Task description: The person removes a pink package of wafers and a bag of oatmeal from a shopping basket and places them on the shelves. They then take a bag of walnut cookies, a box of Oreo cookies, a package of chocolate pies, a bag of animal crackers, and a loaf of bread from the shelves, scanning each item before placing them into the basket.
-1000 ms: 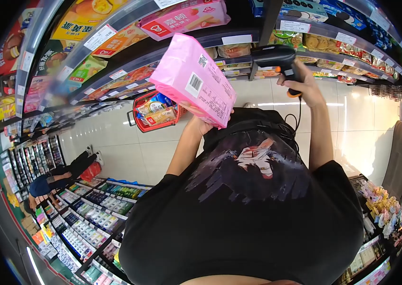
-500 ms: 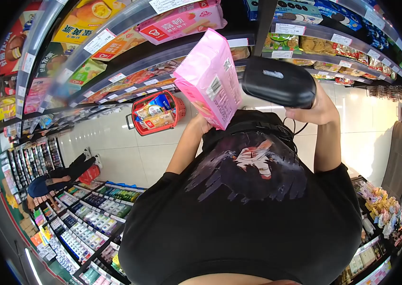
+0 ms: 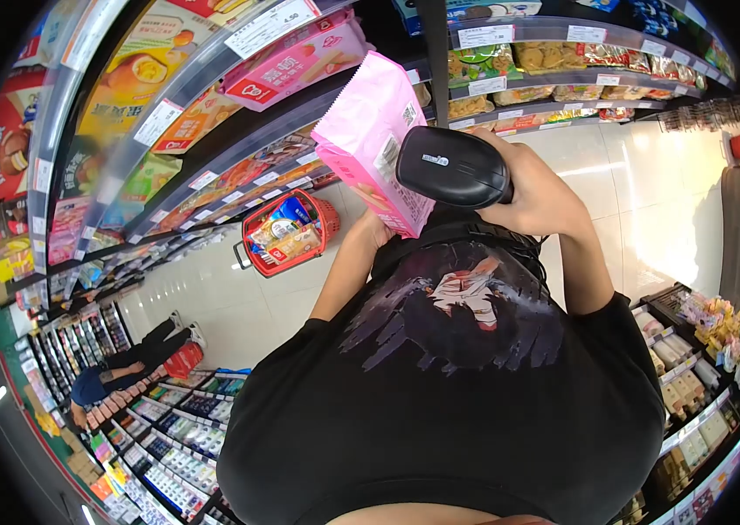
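One pink packet tilted at a black scanner

Nearest, the left hand grips the packet low down, its fingertips hidden behind the wrapper, so how they pinch cannot be told. To its right, the right hand is wrapped around the scanner, whose head overlaps the packet's printed side; whether they touch cannot be told. Good handling here probably means a still left wrist, the panel turned flat towards the scanner's window, a small gap between them, and fingers clear of the barcode.

The packet stands tilted in front of the waist, just left of centre. Its glossy wrapper is pale pink above and deeper pink below, with a crimped, saw-toothed edge, light creases and a small square code high on the right.

Farther left, a red basket of snack packs sits on the floor; far left, another person is by the shelves.
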Motion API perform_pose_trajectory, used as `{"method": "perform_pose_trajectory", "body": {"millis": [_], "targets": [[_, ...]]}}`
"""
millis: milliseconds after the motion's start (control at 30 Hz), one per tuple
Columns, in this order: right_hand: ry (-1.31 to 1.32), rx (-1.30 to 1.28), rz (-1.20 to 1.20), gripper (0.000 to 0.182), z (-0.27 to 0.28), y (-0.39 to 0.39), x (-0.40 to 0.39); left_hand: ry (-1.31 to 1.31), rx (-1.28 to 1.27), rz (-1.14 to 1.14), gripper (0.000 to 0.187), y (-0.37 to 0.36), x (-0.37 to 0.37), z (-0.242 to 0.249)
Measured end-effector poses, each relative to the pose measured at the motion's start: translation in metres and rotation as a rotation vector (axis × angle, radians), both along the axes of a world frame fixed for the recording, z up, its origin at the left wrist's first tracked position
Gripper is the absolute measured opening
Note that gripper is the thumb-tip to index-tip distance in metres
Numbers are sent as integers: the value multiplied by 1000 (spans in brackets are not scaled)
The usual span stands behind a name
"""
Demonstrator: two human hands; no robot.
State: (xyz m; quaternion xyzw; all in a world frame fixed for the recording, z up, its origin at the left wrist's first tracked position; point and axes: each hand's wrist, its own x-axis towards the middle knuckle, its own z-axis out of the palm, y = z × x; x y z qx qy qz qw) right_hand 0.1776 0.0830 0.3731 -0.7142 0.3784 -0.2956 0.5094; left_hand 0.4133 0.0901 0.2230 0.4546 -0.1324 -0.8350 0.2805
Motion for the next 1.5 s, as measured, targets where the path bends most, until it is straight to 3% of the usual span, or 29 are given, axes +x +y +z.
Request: {"method": "perform_pose_trajectory", "body": {"millis": [67, 467, 500, 600, 667, 733, 800, 900, 1000, 1067, 1133, 1167, 1200, 1267, 1300, 1367, 1467, 1500], "targets": [[-3, 20, -7, 60, 1, 1, 0, -45, -29, -93, 44, -2, 0, -9], [-60, -6, -38, 56, -15, -1, 7, -73, -63, -105, 44, -4, 1, -2], [-106, 22, -64, 55, -23, -5, 4, -40, -62, 64, 40, -1, 0, -5], [-227, -84, -153, 53, -58, -17, 0, -58, -62, 194, 42, 0, 10, -3], [-16, 459, -110, 52, -62, -29, -10, -87, -61, 251, 43, 3, 22, 2], [46, 429, -37, 52, -98, -41, -5, -112, -59, 337, 45, 11, 32, 5], [371, 451, 21, 45, -123, -48, 6, -146, -59, 411, 46, 22, 44, 8], [567, 512, 190, 36, -207, -58, 21, -200, -42, 494, 48, 38, 56, 12], [683, 615, 301, 28, -248, -58, 42, -234, -53, 560, 51, 44, 59, 22], [771, 491, 386, 32, -267, -61, 54, -243, -103, 592, 52, 44, 58, 36], [805, 143, 465, 37, -282, -64, 62, -212, -131, 622, 51, 52, 65, 18], [761, 296, 427, 41, -252, -68, 74, -210, -136, 615, 53, 54, 68, 12], [542, 132, 444, 39, -287, -72, 71, -207, -145, 605, 55, 57, 73, 8], [172, 388, 327, 45, -183, -75, 99, -252, -128, 639, 56, 58, 80, 8], [178, 393, 332, 45, -159, -78, 103, -293, -115, 655, 57, 59, 82, 8], [-471, 1079, 231, 56, -129, -84, 110, -383, -126, 658, 58, 57, 88, 13], [-413, 1114, 34, 66, -113, -87, 131, -587, -165, 682, 57, 62, 116, -5], [-325, 1109, -10, 60, -126, -86, 136, -668, -188, 667, 56, 64, 126, -13]]}}
